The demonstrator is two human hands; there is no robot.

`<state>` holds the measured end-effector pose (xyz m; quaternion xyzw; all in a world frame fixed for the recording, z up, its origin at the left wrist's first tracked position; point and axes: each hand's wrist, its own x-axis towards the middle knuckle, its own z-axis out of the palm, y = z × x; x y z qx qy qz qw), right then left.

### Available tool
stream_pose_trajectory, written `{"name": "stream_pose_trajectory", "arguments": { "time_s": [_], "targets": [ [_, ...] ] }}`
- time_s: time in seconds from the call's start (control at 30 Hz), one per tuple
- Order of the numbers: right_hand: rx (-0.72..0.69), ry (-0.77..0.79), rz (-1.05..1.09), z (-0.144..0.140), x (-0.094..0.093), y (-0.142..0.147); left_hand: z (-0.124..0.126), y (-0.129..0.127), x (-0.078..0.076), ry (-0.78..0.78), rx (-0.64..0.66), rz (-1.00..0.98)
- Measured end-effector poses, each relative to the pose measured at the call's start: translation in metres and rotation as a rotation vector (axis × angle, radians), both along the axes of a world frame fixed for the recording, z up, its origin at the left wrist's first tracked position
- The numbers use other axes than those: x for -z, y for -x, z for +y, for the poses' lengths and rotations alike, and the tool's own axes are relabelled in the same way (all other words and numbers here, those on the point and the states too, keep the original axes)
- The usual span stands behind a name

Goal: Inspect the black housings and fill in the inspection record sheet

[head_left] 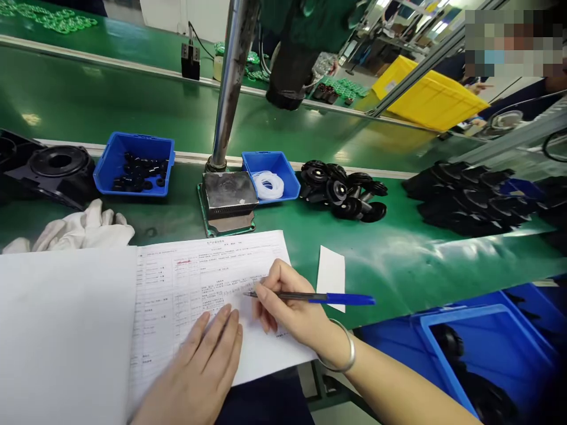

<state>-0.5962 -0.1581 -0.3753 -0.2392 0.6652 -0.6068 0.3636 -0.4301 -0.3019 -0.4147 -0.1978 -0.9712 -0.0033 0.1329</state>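
A printed form [172,330] with ruled lines and some handwriting lies on the green bench, its left page folded over and blank. My left hand [204,360] rests flat on the sheet, fingers stretched out. Between the fingers of my right hand [295,307] is a ballpoint pen [319,297], its blue cap stuck on the rear end and its tip at the handwritten lines. A silver bangle [345,351] circles the right wrist. White gloves [80,227] lie just beyond the folded page, and a small white card [331,274] sits right of the form.
A blue bin [133,144] of small black parts and another blue bin [286,171] with white tubing flank a metal post [225,88] on its base. Black wheeled parts [343,189] lie to their right. Blue crates [487,330] stand lower right. Another person's hand [481,87] shows beyond.
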Motion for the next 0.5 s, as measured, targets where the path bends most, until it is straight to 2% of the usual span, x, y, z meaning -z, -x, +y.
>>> {"name": "stream_pose_trajectory", "arguments": {
  "time_s": [0.1,0.27,0.5],
  "targets": [
    [-0.055,-0.059,0.109,-0.001,0.003,-0.003,-0.001,-0.001,0.003,-0.010,-0.013,-0.006],
    [-0.147,-0.180,0.350,-0.001,0.020,-0.006,-0.002,0.001,0.004,-0.041,-0.040,-0.008],
    [-0.156,-0.147,0.645,0.002,0.033,-0.006,-0.002,0.003,0.002,-0.042,-0.047,-0.006]
  ]
}}
